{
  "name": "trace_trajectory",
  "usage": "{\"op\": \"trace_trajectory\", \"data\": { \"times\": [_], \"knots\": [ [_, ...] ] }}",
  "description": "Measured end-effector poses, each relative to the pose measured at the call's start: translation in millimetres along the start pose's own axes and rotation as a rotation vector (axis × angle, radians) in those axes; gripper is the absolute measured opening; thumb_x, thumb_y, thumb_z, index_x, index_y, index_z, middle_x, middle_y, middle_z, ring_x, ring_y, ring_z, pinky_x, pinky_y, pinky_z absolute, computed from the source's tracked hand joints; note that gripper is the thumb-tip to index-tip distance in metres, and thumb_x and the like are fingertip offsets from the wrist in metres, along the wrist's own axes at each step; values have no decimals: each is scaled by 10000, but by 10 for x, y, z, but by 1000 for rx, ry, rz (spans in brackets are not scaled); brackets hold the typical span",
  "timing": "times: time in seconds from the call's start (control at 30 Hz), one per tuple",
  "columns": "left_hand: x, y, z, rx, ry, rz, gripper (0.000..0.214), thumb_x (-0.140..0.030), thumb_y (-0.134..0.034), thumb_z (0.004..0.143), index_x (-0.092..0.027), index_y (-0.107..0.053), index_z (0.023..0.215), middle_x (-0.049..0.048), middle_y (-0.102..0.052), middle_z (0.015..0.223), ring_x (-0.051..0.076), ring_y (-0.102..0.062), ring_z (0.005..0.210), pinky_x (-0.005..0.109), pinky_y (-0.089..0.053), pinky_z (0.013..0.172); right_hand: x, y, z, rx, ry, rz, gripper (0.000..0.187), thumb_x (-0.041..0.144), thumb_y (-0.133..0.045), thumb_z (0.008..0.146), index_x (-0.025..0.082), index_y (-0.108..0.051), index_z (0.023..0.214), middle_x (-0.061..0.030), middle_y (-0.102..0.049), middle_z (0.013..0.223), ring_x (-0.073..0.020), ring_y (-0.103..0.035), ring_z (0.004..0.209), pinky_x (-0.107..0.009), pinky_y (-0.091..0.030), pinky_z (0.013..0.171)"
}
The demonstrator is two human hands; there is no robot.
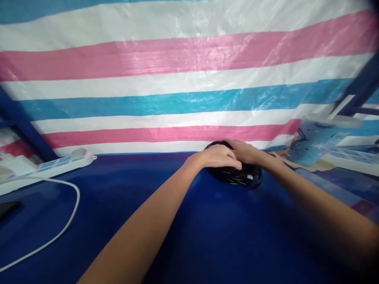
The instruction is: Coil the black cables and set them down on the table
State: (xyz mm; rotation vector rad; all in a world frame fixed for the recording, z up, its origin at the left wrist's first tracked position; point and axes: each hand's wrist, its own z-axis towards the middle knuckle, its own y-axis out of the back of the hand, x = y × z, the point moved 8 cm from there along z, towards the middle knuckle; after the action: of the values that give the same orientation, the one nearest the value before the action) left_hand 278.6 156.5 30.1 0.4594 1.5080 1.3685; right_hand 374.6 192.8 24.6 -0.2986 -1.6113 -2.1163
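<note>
A coil of black cable (237, 176) lies on the blue table (189, 236) close to the striped sheet at the back. Both of my hands rest on top of the coil. My left hand (219, 157) curls its fingers over the coil's upper left part. Just behind and to the right, my right hand (247, 152) lies on it too, partly tucked under the left hand's fingers. A small light plug end shows at the coil's front right.
A white power strip (56, 163) with a white cord (63, 225) lies at the left. A dark flat object (7, 208) sits at the left edge. A blue printed box (318, 144) stands at the right. A pink, white and blue striped sheet (183, 79) hangs behind.
</note>
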Motion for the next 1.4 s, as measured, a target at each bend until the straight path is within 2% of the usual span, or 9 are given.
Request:
{"op": "trace_trajectory", "data": {
  "times": [0.17,0.27,0.43,0.5,0.67,0.8,1.03,1.3,1.4],
  "knots": [
    [284,-61,-141,-319,184,4,510,-269,-409,837,-152,-462,1331,80,-344,1489,232,-205,1408,409,-96,1180,-186,-211,-53,-46,-43,58,337,317,-552,906,178,-544,1213,-95,-565,1227,-221,-588,1031,-442,-502,861],
    [415,-162,-107,-297,222,-52,577,-187,-438,794,-185,-421,1371,35,-235,1549,217,-153,1434,378,-140,1182,-332,-186,-70,-96,-107,118,317,318,-546,910,183,-556,1197,-94,-567,1226,-215,-589,1027,-433,-504,860],
    [490,-138,-49,-305,264,-134,507,-237,-519,822,-191,-465,1325,78,-299,1521,254,-226,1410,490,-206,1145,-451,-127,-267,-198,-214,238,314,325,-548,909,157,-562,1174,-83,-601,1149,-199,-618,947,-397,-533,791],
    [498,-112,-87,-368,315,-158,548,-233,-534,804,-192,-443,1344,97,-302,1517,273,-243,1403,497,-222,1137,-428,-112,-383,-235,-221,276,315,322,-542,914,163,-557,1185,-86,-600,1157,-196,-619,949,-395,-534,793],
    [583,-59,-251,-593,463,-224,746,-258,-462,820,-180,-123,1480,89,-61,1581,250,-96,1447,426,-201,1156,-291,-86,-543,-311,-204,260,347,328,-513,927,204,-522,1251,-104,-527,1296,-228,-568,1084,-453,-487,899],
    [654,-107,-167,-499,389,-283,638,-388,-484,855,-208,-292,1437,77,-263,1537,217,-248,1409,335,-250,1139,-191,-129,-519,-303,-172,154,379,328,-536,912,214,-515,1273,-105,-464,1378,-267,-489,1201,-519,-401,990],
    [693,-133,-154,-356,330,-253,474,-365,-525,887,-209,-458,1329,110,-346,1474,287,-327,1346,556,-238,1103,-182,-138,-531,-308,-189,51,333,323,-534,914,207,-546,1225,-99,-523,1307,-243,-542,1127,-480,-449,945],
    [754,-152,-267,-472,408,-340,482,-391,-506,894,-215,-450,1339,111,-322,1489,291,-347,1334,565,-262,1088,-110,-69,-647,-366,-174,125,308,321,-533,915,205,-566,1199,-97,-532,1299,-239,-542,1129,-477,-449,948],
    [746,-150,-324,-525,350,-394,487,-418,-435,916,-238,-425,1369,66,-287,1527,241,-292,1383,463,-237,1130,-120,-42,-700,-428,-161,188,333,328,-525,920,200,-547,1226,-101,-527,1306,-244,-537,1142,-488,-440,956]
  ]
}}
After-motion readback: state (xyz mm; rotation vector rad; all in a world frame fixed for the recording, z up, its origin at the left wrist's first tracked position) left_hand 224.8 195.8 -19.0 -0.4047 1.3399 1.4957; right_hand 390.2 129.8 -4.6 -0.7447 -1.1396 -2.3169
